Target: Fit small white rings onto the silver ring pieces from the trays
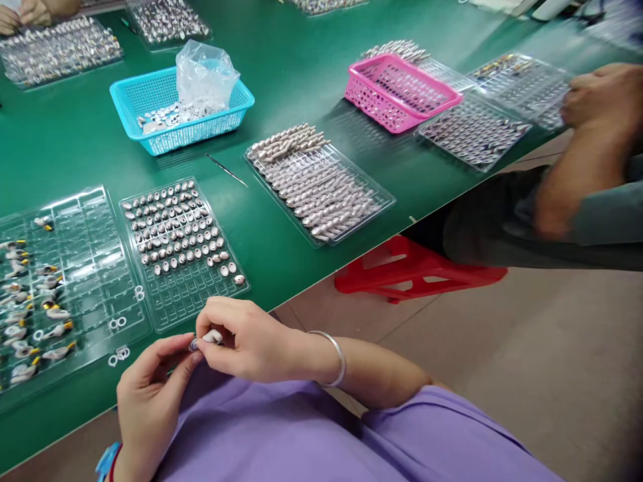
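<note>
My right hand [241,338] pinches a small white earbud piece [213,336] above my lap. My left hand [158,381] meets it, thumb and fingertip closed on a small dark-and-white end part [193,345] against the earbud piece; whether the two are joined I cannot tell. Just beyond my hands lies a clear tray [181,301] with rows of small oval earbud shells [173,227]. To its left, a larger clear tray [100,268] holds white earbud parts with yellow and black bits [57,328]. Several white rings [118,323] lie on and beside that tray.
Tweezers [226,170] lie on the green table [301,80]. Around them are a blue basket [130,90] with a plastic bag [203,77], a tray of white stems [321,187] and a pink basket [396,120]. A co-worker's arm [597,127] and red stool [416,268] are at right.
</note>
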Demonstrator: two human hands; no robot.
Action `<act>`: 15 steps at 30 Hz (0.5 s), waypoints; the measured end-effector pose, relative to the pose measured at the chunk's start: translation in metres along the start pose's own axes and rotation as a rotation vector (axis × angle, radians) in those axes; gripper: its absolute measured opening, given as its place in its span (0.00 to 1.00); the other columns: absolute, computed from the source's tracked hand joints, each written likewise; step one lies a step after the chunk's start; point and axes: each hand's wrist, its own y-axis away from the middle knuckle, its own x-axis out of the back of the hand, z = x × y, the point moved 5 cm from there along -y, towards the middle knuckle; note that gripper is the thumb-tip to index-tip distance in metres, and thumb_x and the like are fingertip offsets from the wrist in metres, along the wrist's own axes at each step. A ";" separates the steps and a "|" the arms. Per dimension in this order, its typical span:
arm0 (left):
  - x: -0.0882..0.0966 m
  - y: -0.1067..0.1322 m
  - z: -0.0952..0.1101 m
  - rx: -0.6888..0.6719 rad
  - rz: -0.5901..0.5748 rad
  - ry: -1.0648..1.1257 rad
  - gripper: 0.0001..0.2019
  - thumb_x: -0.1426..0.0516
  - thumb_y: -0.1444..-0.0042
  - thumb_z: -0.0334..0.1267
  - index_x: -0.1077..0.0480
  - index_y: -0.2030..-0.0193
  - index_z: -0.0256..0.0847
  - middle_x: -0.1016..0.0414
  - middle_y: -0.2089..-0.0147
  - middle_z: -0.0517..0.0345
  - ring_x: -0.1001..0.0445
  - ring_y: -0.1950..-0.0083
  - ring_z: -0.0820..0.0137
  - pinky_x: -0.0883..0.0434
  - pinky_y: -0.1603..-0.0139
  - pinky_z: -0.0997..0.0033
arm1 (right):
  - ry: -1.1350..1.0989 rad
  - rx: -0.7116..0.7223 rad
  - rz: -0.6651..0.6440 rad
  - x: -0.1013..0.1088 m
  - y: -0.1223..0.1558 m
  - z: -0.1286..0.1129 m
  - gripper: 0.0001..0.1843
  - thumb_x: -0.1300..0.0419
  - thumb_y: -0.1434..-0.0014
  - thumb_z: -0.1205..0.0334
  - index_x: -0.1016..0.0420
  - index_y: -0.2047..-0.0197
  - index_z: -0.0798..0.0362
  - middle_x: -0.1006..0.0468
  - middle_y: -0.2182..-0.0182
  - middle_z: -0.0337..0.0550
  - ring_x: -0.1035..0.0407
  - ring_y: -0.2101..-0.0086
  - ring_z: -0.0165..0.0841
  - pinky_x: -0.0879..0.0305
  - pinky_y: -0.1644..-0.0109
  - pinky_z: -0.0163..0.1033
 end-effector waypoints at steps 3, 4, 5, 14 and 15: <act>0.000 0.000 -0.001 -0.008 -0.009 -0.011 0.10 0.33 0.52 0.32 0.20 0.62 0.48 0.16 0.68 0.65 0.19 0.70 0.73 0.23 0.67 0.84 | 0.003 0.007 -0.007 0.000 0.000 0.000 0.06 0.43 0.44 0.72 0.35 0.70 0.54 0.36 0.73 0.35 0.43 0.74 0.25 0.42 0.67 0.31; 0.000 0.001 -0.001 -0.015 -0.013 -0.017 0.10 0.33 0.52 0.32 0.20 0.62 0.48 0.16 0.68 0.65 0.19 0.70 0.74 0.23 0.67 0.84 | 0.006 0.010 -0.009 0.000 0.000 0.000 0.06 0.43 0.44 0.72 0.35 0.70 0.54 0.36 0.73 0.35 0.43 0.74 0.26 0.42 0.67 0.31; 0.001 0.002 -0.002 -0.027 -0.016 -0.028 0.10 0.33 0.51 0.32 0.20 0.61 0.49 0.16 0.67 0.66 0.19 0.69 0.74 0.23 0.66 0.84 | 0.011 0.016 -0.010 -0.001 0.001 0.000 0.06 0.43 0.44 0.72 0.36 0.70 0.54 0.36 0.73 0.35 0.42 0.74 0.26 0.42 0.67 0.31; 0.006 0.012 -0.005 -0.206 -0.007 -0.220 0.14 0.36 0.46 0.30 0.23 0.55 0.52 0.18 0.61 0.67 0.22 0.63 0.76 0.26 0.58 0.82 | -0.036 -0.062 -0.015 -0.002 -0.001 0.004 0.04 0.41 0.44 0.69 0.34 0.67 0.55 0.35 0.71 0.35 0.42 0.72 0.25 0.42 0.66 0.31; 0.006 0.012 -0.004 -0.222 -0.009 -0.223 0.14 0.36 0.45 0.29 0.23 0.55 0.52 0.19 0.61 0.67 0.22 0.62 0.76 0.27 0.58 0.82 | -0.077 -0.111 -0.031 -0.002 -0.002 0.006 0.05 0.39 0.45 0.68 0.34 0.66 0.55 0.35 0.72 0.34 0.42 0.72 0.25 0.42 0.67 0.31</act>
